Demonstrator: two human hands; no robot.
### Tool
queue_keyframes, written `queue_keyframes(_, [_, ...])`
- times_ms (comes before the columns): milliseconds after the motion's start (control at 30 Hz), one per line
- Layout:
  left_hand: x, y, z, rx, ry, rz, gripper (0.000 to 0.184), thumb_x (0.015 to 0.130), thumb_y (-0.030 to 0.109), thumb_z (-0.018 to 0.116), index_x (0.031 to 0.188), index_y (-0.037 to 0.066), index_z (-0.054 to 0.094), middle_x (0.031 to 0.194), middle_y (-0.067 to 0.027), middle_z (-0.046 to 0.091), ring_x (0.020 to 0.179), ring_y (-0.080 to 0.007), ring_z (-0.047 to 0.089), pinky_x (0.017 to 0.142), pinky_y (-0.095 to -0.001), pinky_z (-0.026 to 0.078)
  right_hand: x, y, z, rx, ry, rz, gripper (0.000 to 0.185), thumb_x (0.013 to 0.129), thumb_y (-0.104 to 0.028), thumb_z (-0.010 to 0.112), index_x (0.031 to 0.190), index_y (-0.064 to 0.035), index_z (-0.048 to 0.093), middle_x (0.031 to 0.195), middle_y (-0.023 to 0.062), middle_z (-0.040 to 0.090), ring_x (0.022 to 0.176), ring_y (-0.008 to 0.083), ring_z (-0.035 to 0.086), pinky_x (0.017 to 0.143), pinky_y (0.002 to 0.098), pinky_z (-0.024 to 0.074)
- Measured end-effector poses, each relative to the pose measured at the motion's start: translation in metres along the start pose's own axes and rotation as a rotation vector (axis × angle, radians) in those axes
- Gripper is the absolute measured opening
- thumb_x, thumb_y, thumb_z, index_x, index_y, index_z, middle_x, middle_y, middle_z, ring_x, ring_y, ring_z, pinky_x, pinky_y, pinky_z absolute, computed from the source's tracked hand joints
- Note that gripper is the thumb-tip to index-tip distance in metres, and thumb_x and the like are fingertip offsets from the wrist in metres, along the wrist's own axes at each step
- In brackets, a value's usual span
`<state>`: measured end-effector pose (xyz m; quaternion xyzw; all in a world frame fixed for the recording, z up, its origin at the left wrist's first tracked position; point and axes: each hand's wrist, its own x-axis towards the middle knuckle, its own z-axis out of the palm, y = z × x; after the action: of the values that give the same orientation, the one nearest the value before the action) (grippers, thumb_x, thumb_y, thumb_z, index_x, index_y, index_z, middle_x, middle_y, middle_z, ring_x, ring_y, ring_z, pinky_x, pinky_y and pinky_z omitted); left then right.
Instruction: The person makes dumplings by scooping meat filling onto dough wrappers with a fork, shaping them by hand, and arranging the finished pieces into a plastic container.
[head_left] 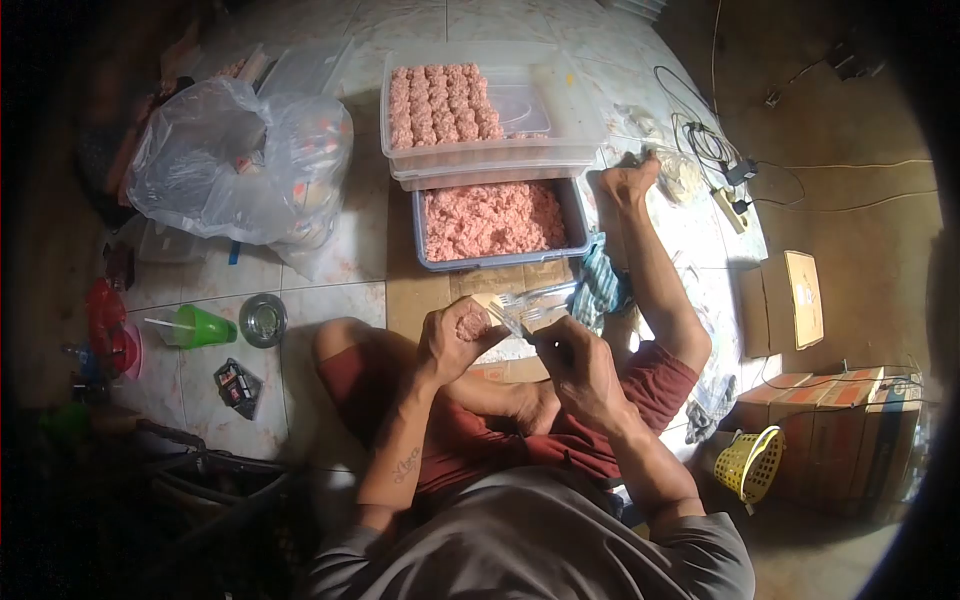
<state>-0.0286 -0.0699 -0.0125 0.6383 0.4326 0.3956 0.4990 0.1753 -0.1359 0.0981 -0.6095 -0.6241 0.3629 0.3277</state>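
Pinkish minced meat point(473, 323) is cupped in my left hand point(452, 345), whose fingers curl round it. My right hand point(582, 372) is closed just to the right, its fingertips pinching a thin item that I cannot make out, near the left fingertips. Just beyond the hands are metal forks point(548, 292) with their tines pointing left. A blue-grey tub point(500, 262) of loose minced meat point(492, 220) stands farther forward. Above it, a clear plastic tray point(560, 105) holds rows of shaped meat pieces point(440, 105).
Left: a large plastic bag point(200, 170), a green cup point(208, 326), a round glass dish point(263, 320) and a small black tray point(238, 388). Right: a checked cloth point(600, 285), cables with a power strip point(731, 210), a yellow basket point(748, 465) and cardboard boxes point(820, 430).
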Motion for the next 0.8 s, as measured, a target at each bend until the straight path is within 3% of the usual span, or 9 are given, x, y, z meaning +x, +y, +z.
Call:
queue_keyframes(67, [0.001,0.003,-0.002,0.075,0.021,0.002,0.033,0.079,0.024,0.088,0.092,0.003,0.066,0.079,-0.0147,0.072,0.071,-0.029,0.071,0.067,-0.0398,0.055,-0.001,0.0,-0.001,-0.01,0.026,-0.014,0.008,0.092,0.0,0.062,0.098,0.0033,0.066,0.09,0.023,0.069,0.085,0.0376,0.07,0.074,0.0426,0.0533])
queue_keyframes(133, [0.002,0.013,-0.004,0.254,0.007,0.07,0.029,0.081,0.019,0.086,0.095,0.002,0.068,0.078,-0.0111,0.07,0.072,-0.0155,0.068,0.066,-0.0324,0.053,-0.004,0.0,-0.002,-0.071,-0.018,-0.026,0.008,0.092,0.001,0.061,0.099,0.0032,0.066,0.091,0.0231,0.069,0.086,0.0387,0.07,0.074,0.0433,0.0531])
queue_keyframes(267, [0.003,0.011,0.007,0.343,-0.009,0.028,0.032,0.08,0.022,0.088,0.09,0.002,0.066,0.078,-0.0128,0.07,0.071,-0.0198,0.069,0.065,-0.0353,0.054,0.0,0.009,0.006,-0.095,-0.053,-0.103,0.01,0.091,0.002,0.062,0.1,0.0031,0.066,0.091,0.0236,0.069,0.086,0.0412,0.069,0.074,0.0445,0.0531])
queue_keyframes(433, [-0.004,-0.004,0.01,0.273,-0.075,0.158,0.049,0.074,0.026,0.093,0.107,0.002,0.066,0.083,-0.0114,0.07,0.073,-0.0226,0.069,0.071,-0.0369,0.055,0.026,0.004,0.002,0.063,0.137,-0.088,0.008,0.098,-0.004,0.062,0.103,0.0019,0.064,0.083,0.0171,0.065,0.075,0.0214,0.065,0.069,0.0353,0.051])
queue_keyframes(500, [-0.008,0.01,0.005,0.094,-0.119,-0.006,0.051,0.069,0.025,0.094,0.108,0.005,0.068,0.087,-0.0098,0.071,0.088,-0.0267,0.07,0.083,-0.039,0.056,0.061,0.034,0.014,0.455,0.154,0.01,0.016,0.101,-0.013,0.062,0.099,0.002,0.06,0.077,0.005,0.063,0.068,0.0119,0.058,0.061,0.0281,0.0474])
queue_keyframes(567, [-0.009,0.013,0.005,0.153,-0.075,0.077,0.052,0.069,0.027,0.095,0.108,0.006,0.068,0.087,-0.0075,0.071,0.083,-0.0215,0.069,0.079,-0.0361,0.056,0.086,0.055,0.018,0.612,0.086,0.164,0.023,0.103,-0.02,0.061,0.094,0.0006,0.059,0.074,0.0027,0.061,0.06,0.0098,0.053,0.053,0.0263,0.0431])
queue_keyframes(600, [-0.008,0.0,0.002,0.041,-0.193,-0.097,0.055,0.07,0.031,0.095,0.11,0.006,0.067,0.088,-0.0065,0.071,0.078,-0.018,0.067,0.076,-0.0344,0.056,0.085,0.084,0.027,0.614,0.091,0.166,0.023,0.103,-0.02,0.061,0.094,0.0006,0.059,0.074,0.0027,0.061,0.06,0.0098,0.053,0.053,0.0263,0.0431])
queue_keyframes(667, [-0.013,0.007,-0.008,0.109,-0.136,-0.067,0.051,0.071,0.03,0.095,0.105,0.005,0.067,0.085,-0.0039,0.07,0.076,-0.0129,0.065,0.072,-0.0318,0.055,0.076,0.147,0.036,0.67,-0.017,0.537,0.027,0.104,-0.024,0.06,0.09,-0.001,0.059,0.068,0.0028,0.057,0.052,0.0092,0.048,0.046,0.0266,0.0379])
queue_keyframes(800, [-0.008,0.002,-0.001,-0.111,0.076,0.081,0.039,0.075,0.024,0.094,0.098,0.005,0.069,0.084,-0.0024,0.07,0.077,-0.0101,0.063,0.072,-0.029,0.053,0.01,0.099,0.01,0.63,-0.01,0.577,0.012,0.102,-0.013,0.059,0.099,-0.0019,0.059,0.076,0.0035,0.058,0.056,0.0093,0.049,0.047,0.0264,0.0378])
